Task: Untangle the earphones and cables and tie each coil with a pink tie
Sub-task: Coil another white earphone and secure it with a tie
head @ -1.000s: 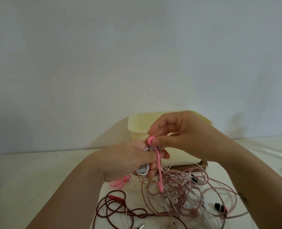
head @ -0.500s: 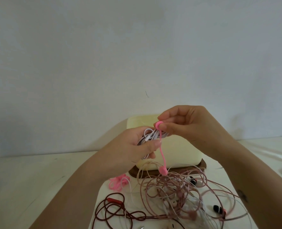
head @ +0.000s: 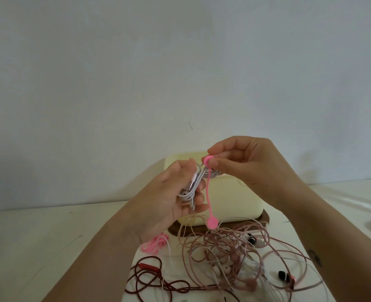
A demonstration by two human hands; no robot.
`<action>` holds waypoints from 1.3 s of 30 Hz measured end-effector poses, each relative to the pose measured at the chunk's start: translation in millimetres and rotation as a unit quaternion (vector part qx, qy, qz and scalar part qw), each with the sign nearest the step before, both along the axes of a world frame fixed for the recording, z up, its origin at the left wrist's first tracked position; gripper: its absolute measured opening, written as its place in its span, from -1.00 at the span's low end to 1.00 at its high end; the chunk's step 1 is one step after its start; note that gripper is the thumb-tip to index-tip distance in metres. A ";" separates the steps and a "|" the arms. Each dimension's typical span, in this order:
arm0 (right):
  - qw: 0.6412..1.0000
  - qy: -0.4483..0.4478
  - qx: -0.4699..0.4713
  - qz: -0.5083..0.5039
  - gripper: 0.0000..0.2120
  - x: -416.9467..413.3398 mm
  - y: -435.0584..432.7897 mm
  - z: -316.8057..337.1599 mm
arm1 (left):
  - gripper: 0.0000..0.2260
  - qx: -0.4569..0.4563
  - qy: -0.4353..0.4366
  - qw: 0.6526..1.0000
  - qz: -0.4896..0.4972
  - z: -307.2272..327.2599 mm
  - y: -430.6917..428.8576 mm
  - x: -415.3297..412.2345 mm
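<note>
My left hand [head: 169, 199] grips a coiled white cable [head: 194, 184] held up in front of the box. My right hand [head: 243, 162] pinches the round top end of a pink tie [head: 208, 192] against the coil. The rest of the tie hangs straight down, and its lower round end dangles just above the pile. Below lies a tangle of dusty-pink cables and earphones [head: 234, 253]. A dark red cable [head: 154, 277] with an inline remote lies at its left.
A pale yellow box [head: 230, 197] on a dark wooden base stands behind the hands. Spare pink ties [head: 155, 244] lie bunched left of the tangle. Black earbuds [head: 283, 275] lie at the right. All rests on a white table [head: 38, 240] against a plain wall.
Both hands have risen with the white coil and pink tie, away from the pile. The tie's lower end now hangs free above the tangle.
</note>
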State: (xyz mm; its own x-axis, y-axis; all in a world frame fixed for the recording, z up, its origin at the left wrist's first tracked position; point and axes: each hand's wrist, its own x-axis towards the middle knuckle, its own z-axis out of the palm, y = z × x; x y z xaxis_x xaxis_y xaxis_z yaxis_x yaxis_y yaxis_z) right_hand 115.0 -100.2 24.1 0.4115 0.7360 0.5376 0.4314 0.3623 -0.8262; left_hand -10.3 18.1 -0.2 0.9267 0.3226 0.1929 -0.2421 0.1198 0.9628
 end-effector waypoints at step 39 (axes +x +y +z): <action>0.991 0.075 0.030 0.109 -0.68 15.8 0.2 -3.2 | -0.66 -0.002 -0.009 0.994 0.112 -0.9 1.2 4.0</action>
State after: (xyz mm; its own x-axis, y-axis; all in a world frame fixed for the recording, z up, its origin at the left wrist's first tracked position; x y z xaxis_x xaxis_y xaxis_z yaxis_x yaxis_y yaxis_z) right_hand 130.8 -100.0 21.0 0.3244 0.7850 0.5277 0.2114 0.4836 -0.8494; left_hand -6.2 19.3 -1.2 0.8285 0.5206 0.2065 -0.2795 0.0648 0.9579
